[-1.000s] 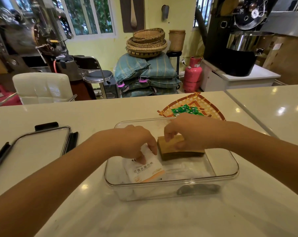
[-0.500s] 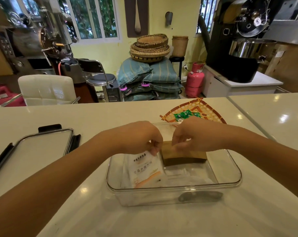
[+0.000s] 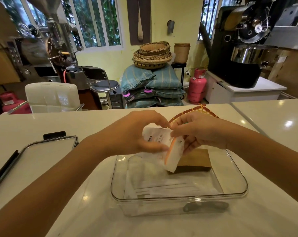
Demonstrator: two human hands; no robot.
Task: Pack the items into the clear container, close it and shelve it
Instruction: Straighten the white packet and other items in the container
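Observation:
The clear container (image 3: 239,190) stands open on the white counter in front of me. Both hands hold a stack of white packets with an orange edge (image 3: 172,151) above the container's far half. My left hand (image 3: 136,135) grips the stack from the left, my right hand (image 3: 199,132) pinches its top and right side. A brown paper pack (image 3: 196,159) leans inside the container at the back. Flat white wrappers (image 3: 165,185) lie on the container's floor. The container's lid (image 3: 45,154) with black clips rests on the counter to the left.
A woven tray (image 3: 203,108) lies on the counter behind my hands, mostly hidden. Beyond the counter are a white chair (image 3: 52,96), a stool, stacked sacks with baskets, a pink gas cylinder (image 3: 197,86) and a roasting machine (image 3: 244,48).
The white packets were lying in the container under my left hand; both hands have lifted them up above it. My right hand has let go of the brown pack.

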